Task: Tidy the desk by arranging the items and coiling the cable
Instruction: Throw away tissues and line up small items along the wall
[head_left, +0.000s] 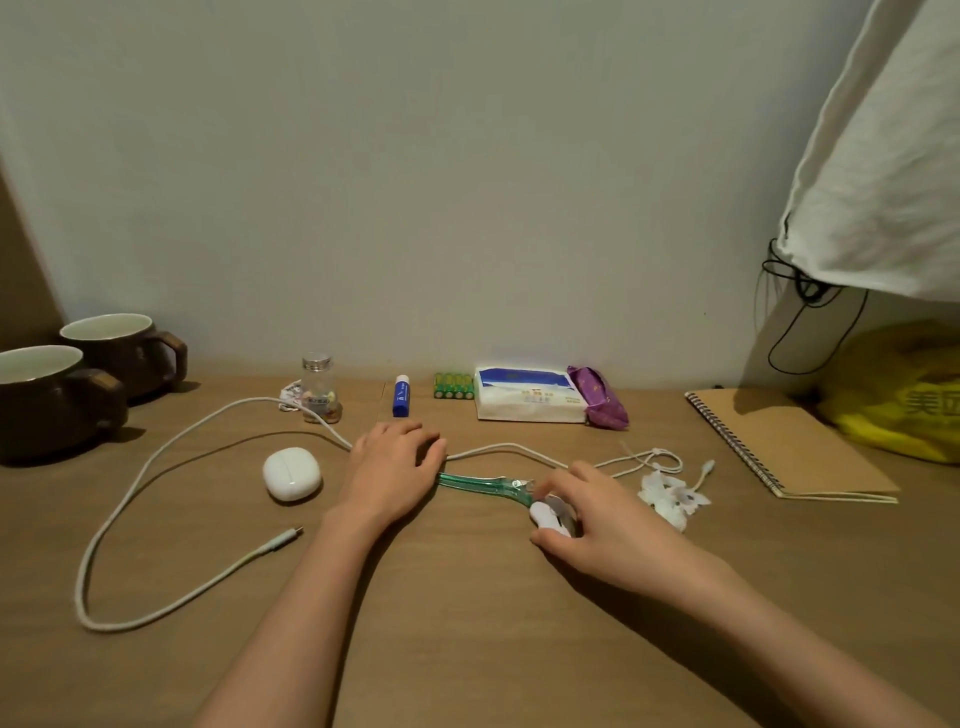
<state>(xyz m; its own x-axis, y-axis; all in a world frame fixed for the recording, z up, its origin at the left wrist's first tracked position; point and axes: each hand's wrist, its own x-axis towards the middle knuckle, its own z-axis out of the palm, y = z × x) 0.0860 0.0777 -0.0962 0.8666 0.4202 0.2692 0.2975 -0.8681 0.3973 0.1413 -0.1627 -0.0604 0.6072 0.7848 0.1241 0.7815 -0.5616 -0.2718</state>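
A long white cable (104, 545) loops across the wooden desk (467, 623). One plug (291, 535) lies at the front left, the other plug (707, 466) at the right. My left hand (395, 467) rests on the cable's middle stretch and covers the left end of a green translucent tool (478, 483). My right hand (597, 519) pinches a small white piece (544, 515) at the tool's right end, thumb below and fingers above. A white earbud case (291, 474) sits left of my left hand.
Two brown mugs (119, 348) stand at the back left. Along the wall are a glass bottle (319, 389), blue glue stick (401, 397), green batteries (454, 385), tissue pack (527, 397) and purple packet (600, 399). A white flower ornament (670, 498), spiral notebook (784, 447) and yellow bag (904, 395) lie right.
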